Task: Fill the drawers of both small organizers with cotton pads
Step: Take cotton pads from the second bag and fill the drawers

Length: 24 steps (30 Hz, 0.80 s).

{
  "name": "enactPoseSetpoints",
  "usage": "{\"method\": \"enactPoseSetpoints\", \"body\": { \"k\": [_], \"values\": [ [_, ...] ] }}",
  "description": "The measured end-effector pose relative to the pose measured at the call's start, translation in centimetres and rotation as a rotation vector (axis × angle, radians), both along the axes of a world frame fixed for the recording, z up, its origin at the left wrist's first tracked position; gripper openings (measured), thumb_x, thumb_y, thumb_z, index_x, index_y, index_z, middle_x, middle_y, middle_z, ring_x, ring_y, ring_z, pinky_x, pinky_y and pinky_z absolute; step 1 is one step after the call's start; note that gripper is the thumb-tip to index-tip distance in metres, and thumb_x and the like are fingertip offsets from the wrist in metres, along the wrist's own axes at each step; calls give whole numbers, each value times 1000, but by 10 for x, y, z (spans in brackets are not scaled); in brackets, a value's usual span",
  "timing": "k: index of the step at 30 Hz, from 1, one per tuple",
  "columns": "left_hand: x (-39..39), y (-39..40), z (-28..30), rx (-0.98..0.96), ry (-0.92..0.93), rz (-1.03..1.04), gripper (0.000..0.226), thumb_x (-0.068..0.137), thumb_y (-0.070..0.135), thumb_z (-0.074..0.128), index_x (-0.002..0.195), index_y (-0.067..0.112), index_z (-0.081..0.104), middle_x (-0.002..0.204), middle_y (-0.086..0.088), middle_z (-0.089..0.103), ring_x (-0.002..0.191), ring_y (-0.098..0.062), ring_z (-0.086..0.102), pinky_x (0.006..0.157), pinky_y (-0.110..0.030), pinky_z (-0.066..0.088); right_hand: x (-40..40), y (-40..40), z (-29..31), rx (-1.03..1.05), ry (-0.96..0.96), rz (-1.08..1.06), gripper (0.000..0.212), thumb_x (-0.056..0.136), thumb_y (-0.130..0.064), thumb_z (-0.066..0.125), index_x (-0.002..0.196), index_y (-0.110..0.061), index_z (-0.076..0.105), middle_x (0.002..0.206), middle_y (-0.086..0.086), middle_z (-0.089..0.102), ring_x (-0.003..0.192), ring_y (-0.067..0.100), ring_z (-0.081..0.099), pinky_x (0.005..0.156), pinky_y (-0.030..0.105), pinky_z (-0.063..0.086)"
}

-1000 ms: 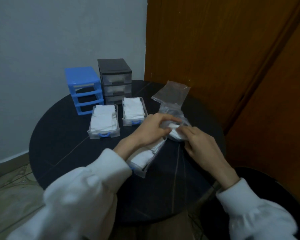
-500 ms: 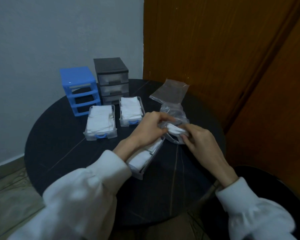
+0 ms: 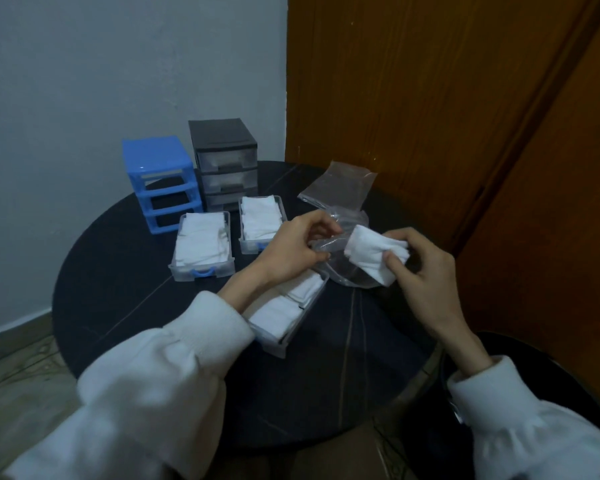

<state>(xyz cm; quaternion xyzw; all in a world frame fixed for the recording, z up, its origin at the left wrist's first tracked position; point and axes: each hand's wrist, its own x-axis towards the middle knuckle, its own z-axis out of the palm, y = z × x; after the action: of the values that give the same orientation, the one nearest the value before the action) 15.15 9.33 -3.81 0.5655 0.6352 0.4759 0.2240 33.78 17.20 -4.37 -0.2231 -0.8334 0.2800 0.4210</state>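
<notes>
Hands work above a round black table. The right hand pinches a wad of cotton pads; the left hand grips a clear plastic bag. Nearest drawer lies beneath the left wrist. Loosely pinched pads could scatter.

White cotton pads bunched; drawers full

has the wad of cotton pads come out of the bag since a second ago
Yes. The cotton pads in the right hand now sit outside the plastic bag, pulled rightward, away from the drawer.
</notes>
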Motion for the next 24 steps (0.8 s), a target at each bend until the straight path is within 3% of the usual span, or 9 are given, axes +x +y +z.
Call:
{"method": "enactPoseSetpoints", "body": {
  "k": [4, 9, 13, 18, 21, 24],
  "values": [
    [-8, -16, 9, 63, -103, 97, 29, 84, -9, 56, 101, 14, 61, 109, 0, 65, 104, -9, 61, 95, -19, 47, -13, -7, 9, -205, 114, 69, 16, 91, -9, 55, 102, -19, 59, 99, -9, 61, 90, 4, 61, 70, 22, 52],
    [-16, -53, 22, 55, -302, -16, 25, 87, -1, 58, 108, 13, 62, 109, -6, 67, 103, -13, 64, 93, -23, 49, -46, -27, 16, -354, 165, 139, 17, 91, -10, 56, 106, -17, 58, 101, -16, 57, 89, -14, 56, 68, 6, 46],
    [-19, -72, 26, 129, -464, 17, 27, 85, -5, 59, 110, 5, 58, 101, -8, 67, 91, -11, 67, 83, -20, 53, -70, -47, 16, -459, 243, 184, 25, 90, -11, 58, 107, -26, 47, 102, -14, 53, 89, -11, 59, 71, 17, 54],
    [-28, -87, 20, 214, -531, 124, 29, 80, -1, 65, 108, 6, 60, 98, -4, 70, 91, -14, 68, 80, -24, 55, -96, -68, 14, -216, 178, 111, 10, 89, -16, 59, 95, -22, 56, 101, -8, 53, 92, -8, 51, 72, 3, 40],
    [-32, -95, 20, 244, -551, 170, 25, 79, 3, 66, 103, 5, 61, 95, -3, 70, 87, -12, 68, 72, -21, 54, -105, -74, 14, -106, 168, 32, 15, 86, -15, 63, 93, -28, 61, 99, -14, 49, 93, -3, 49, 76, 5, 39],
    [-32, -99, 23, 284, -588, 210, 17, 80, 3, 66, 96, 7, 62, 89, -1, 72, 82, -11, 69, 67, -19, 53, -109, -81, 18, -145, 211, 140, 17, 87, -7, 61, 95, -22, 64, 96, -11, 61, 90, 1, 58, 76, 13, 47]
  ]
}}
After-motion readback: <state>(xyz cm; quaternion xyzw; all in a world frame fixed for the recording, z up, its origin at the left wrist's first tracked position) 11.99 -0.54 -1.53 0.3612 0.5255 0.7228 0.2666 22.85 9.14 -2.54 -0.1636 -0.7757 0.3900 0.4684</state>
